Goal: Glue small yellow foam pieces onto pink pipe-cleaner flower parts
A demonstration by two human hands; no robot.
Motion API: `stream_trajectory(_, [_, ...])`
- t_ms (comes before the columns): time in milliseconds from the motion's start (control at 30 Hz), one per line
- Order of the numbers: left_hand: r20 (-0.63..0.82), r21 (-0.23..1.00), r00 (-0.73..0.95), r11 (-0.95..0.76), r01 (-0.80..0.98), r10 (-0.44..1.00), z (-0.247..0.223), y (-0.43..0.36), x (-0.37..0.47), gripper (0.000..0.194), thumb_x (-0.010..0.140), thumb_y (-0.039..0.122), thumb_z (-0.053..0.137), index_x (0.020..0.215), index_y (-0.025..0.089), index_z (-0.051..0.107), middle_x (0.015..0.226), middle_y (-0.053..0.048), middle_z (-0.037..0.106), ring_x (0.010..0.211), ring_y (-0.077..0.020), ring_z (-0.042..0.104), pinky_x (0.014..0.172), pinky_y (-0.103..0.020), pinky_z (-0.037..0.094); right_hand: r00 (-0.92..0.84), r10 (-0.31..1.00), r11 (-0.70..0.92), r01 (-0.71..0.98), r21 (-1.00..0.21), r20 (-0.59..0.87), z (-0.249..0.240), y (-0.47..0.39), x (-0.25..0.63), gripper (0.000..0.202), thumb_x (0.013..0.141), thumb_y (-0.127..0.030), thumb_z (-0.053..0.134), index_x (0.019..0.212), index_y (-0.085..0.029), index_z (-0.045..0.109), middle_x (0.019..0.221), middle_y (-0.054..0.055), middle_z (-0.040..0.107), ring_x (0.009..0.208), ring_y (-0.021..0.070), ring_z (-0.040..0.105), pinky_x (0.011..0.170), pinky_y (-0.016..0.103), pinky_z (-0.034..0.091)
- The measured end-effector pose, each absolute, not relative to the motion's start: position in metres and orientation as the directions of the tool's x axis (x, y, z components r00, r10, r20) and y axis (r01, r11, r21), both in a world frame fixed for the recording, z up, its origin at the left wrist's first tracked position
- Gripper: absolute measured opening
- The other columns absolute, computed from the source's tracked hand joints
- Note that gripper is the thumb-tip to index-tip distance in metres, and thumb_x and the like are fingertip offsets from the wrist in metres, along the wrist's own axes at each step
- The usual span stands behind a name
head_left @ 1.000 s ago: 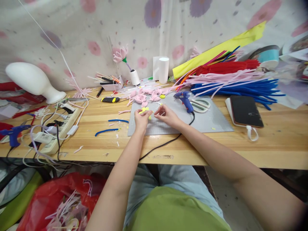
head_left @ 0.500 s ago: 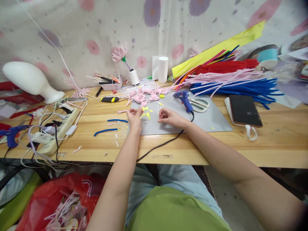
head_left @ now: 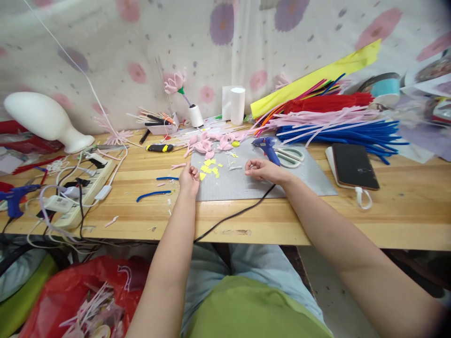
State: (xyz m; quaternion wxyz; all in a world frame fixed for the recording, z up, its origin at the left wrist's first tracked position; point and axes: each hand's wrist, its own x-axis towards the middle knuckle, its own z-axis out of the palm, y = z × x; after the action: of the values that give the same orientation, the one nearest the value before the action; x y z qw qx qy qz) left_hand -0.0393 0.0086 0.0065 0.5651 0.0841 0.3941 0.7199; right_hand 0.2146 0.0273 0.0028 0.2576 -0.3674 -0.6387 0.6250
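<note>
My left hand (head_left: 189, 179) is at the left edge of the grey cutting mat (head_left: 239, 187), its fingers curled together; what they hold, if anything, is too small to name. Yellow paper pieces (head_left: 210, 168) lie just right of it. Over the middle of the mat is my right hand (head_left: 260, 170), fingers bent, thumb near the fingertips, with nothing I can make out between them. Small white pieces (head_left: 235, 168) lie between the hands. A blue glue gun (head_left: 268, 149) and scissors (head_left: 291, 157) rest beyond my right hand. Pink petals (head_left: 204, 144) sit at the mat's back edge.
Blue, pink and red pipe cleaners (head_left: 338, 134) are heaped at the back right, near a black device (head_left: 354, 165). A power strip (head_left: 86, 195) with tangled cables is on the left. A black cord (head_left: 232, 215) crosses the front; a yellow knife (head_left: 159, 148) lies behind.
My left hand has moved left, off the yellow pieces, and curled. My right hand has shifted right, uncovering the small white pieces on the mat. The view has moved slightly.
</note>
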Motion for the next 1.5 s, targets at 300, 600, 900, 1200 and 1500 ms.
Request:
stream_trajectory(300, [-0.232,0.58,-0.197,-0.027,-0.814,0.953,0.008,0.006,-0.043,0.018,0.092,0.018,0.04,0.078,0.014,0.051,0.049,0.008,0.029,0.034,-0.001,0.024,0.034,-0.013,0.016,-0.389,0.903,-0.141,0.13,-0.981,-0.181,0.003,0.029,0.213,0.036,0.069,-0.045,0.068,0.075,-0.021,0.042,0.041,-0.012,0.033,0.036,0.0044,0.026,0.041,0.021,0.017])
stream_trajectory(600, [-0.249,0.59,-0.163,0.016,-0.807,0.955,0.012,0.006,-0.038,0.021,0.085,0.013,0.036,0.065,0.018,0.036,0.048,0.009,0.018,0.033,-0.0028,0.016,0.033,-0.015,0.01,-0.179,0.975,-0.093,0.199,-0.976,-0.13,0.014,0.033,0.192,0.017,0.079,-0.024,0.059,0.078,-0.02,0.043,0.046,-0.009,0.042,0.041,0.0056,0.035,0.044,0.02,0.025])
stream_trajectory(900, [-0.315,0.616,-0.216,0.026,-0.787,0.924,0.01,0.004,-0.029,0.022,0.084,0.011,0.034,0.063,0.018,0.032,0.048,0.009,0.017,0.034,-0.0036,0.014,0.034,-0.015,0.008,-0.387,0.92,0.138,0.173,-0.975,0.061,0.063,0.068,0.081,0.028,0.073,-0.033,0.067,0.092,-0.017,0.054,0.073,0.0,0.056,0.067,0.011,0.053,0.067,0.026,0.045])
stream_trajectory(1200, [-0.268,0.648,-0.24,-0.009,-0.761,0.933,0.01,0.002,-0.028,0.023,0.085,0.019,0.044,0.065,0.018,0.033,0.046,0.01,0.018,0.034,-0.0026,0.015,0.034,-0.014,0.008,-0.536,0.844,0.018,-0.009,-1.0,0.02,0.055,0.085,0.068,0.041,0.077,-0.043,0.063,0.109,-0.019,0.054,0.123,0.01,0.056,0.109,0.0187,0.053,0.099,0.039,0.04])
stream_trajectory(1500, [-0.214,0.669,-0.196,-0.003,-0.743,0.957,0.012,0.005,-0.026,0.021,0.081,0.015,0.045,0.063,0.018,0.035,0.047,0.01,0.022,0.035,-0.0023,0.016,0.035,-0.015,0.009,-0.361,0.924,-0.19,-0.157,-0.969,-0.123,0.034,0.086,0.152,0.015,0.085,-0.027,0.058,0.079,-0.014,0.058,0.062,0.002,0.062,0.06,0.0089,0.06,0.076,0.029,0.053])
